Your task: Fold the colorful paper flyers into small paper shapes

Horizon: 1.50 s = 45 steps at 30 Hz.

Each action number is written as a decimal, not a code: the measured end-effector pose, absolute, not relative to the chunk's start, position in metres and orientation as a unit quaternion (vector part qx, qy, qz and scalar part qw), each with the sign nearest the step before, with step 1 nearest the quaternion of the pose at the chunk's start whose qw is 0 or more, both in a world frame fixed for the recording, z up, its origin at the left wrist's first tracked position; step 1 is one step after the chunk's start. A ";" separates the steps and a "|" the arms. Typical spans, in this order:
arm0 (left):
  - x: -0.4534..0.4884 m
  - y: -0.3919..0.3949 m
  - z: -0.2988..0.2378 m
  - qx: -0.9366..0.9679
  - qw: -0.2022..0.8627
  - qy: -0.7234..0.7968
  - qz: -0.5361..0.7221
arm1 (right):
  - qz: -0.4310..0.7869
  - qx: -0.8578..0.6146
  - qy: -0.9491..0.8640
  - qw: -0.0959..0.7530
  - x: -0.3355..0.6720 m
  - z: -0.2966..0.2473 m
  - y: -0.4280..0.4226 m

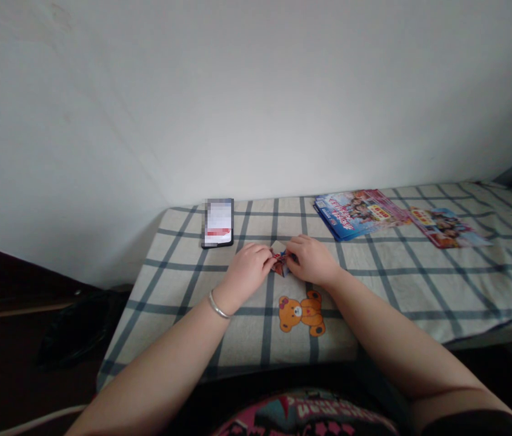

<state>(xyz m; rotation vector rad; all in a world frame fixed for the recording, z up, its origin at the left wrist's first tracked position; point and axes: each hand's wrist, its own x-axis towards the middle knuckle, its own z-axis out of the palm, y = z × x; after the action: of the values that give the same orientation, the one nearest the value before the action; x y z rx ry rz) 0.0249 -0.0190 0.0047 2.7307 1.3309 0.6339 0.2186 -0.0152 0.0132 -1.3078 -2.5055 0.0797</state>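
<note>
Between my two hands is a small folded piece of printed paper (279,264), with coloured print and a pale part showing. My left hand (250,269) pinches its left side between thumb and fingers; a silver bangle sits on that wrist. On the other side, my right hand (311,259) is closed on the paper's right edge, its fingertips partly hidden behind the hand. Both hands rest low over the checked tablecloth (246,339), just beyond a printed orange bear (301,313).
A phone (218,223) with a lit screen lies behind my left hand. To the right are a stack of colourful flyers (351,212) and another flyer (451,229). The white wall (256,103) borders the table's back. A black plastic bag (83,327) is down at left.
</note>
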 end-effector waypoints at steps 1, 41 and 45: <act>0.025 -0.019 0.005 0.879 0.018 0.428 0.207 | 0.030 -0.457 -0.874 0.164 0.218 0.012 -0.015; 0.029 -0.008 -0.002 0.834 -0.009 0.506 0.222 | 0.074 -0.567 -0.792 0.215 0.211 0.004 -0.005; 0.025 -0.007 -0.004 0.830 0.009 0.503 0.241 | 0.095 -0.570 -0.786 0.220 0.212 0.001 -0.003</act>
<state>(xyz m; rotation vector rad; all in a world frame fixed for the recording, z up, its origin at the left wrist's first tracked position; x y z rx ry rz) 0.0250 -0.0075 -0.0040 2.5919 1.5705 0.7524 0.2115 -0.0026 0.0011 -1.5779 -2.1729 0.2621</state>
